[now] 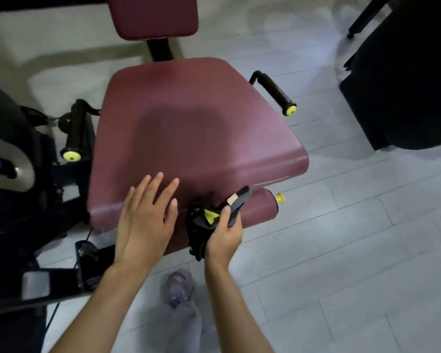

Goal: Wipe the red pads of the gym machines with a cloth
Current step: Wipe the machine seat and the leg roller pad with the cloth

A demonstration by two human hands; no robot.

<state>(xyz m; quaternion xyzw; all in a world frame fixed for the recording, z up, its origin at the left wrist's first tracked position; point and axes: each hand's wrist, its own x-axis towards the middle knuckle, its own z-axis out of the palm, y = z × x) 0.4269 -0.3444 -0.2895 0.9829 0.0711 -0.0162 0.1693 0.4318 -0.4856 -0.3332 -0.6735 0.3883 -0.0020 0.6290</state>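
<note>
Red seat pad [189,123], grey tiled floor [341,250] — cloth [197,226] held

Seat pad: broad dark-red vinyl seat pad [196,128], lying flat.
Back pad: smaller dark-red vinyl back pad [153,16], behind the seat.
Cloth: crumpled black-and-yellow fabric cloth [197,230], at the seat's front edge, gripped by right hand [224,234].

Seat pad [194,128]: dark red, plain, darker patch at middle, pale scuffs along front edge. Back pad [153,16]: same dark red. Roller pad [262,211]: dark red, yellow end cap [280,198]. Cloth [201,230]: black and grey, yellow patch, small beige tag. Handles [273,91]: black, yellow tips. Frame [161,49]: black. Floor [341,250]: pale grey tiles, darker joint lines. Shoe [178,286]: pale lilac-grey. Trouser leg [186,324]: grey.
</note>
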